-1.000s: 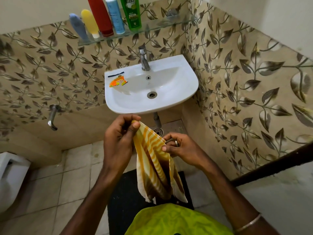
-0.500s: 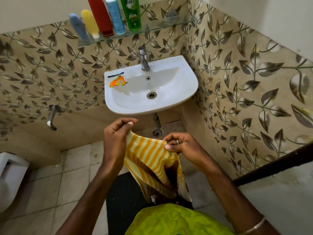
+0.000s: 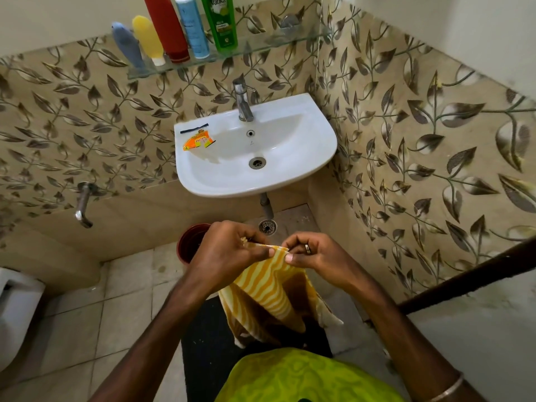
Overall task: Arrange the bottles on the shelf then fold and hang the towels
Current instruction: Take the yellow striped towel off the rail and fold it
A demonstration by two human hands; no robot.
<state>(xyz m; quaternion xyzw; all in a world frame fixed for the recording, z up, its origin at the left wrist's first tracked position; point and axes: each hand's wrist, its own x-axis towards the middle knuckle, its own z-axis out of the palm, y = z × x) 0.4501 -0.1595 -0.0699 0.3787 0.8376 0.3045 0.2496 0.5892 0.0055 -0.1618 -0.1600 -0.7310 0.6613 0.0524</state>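
Observation:
A yellow and white striped towel (image 3: 269, 297) hangs below the sink. My left hand (image 3: 226, 250) and my right hand (image 3: 313, 253) both pinch its top edge, close together, fingertips almost touching. The towel droops down toward my waist. Several bottles stand in a row on the glass shelf (image 3: 261, 49) above the tap: a blue bottle (image 3: 127, 47), a yellow bottle (image 3: 148, 39), a red bottle (image 3: 168, 27), a light blue bottle (image 3: 191, 27) and a green bottle (image 3: 220, 21).
A white sink (image 3: 304, 169) carries an orange sachet (image 3: 198, 142) on its left rim. A dark red bucket (image 3: 188, 242) sits on the floor behind my left hand. A black mat (image 3: 203, 343) lies underfoot. A toilet (image 3: 14, 314) is at the left, a dark rail (image 3: 470, 277) at the right.
My hands moved lower and closer together along the towel's top edge. The towel now hangs wider. The view tilted, bringing the bucket into sight.

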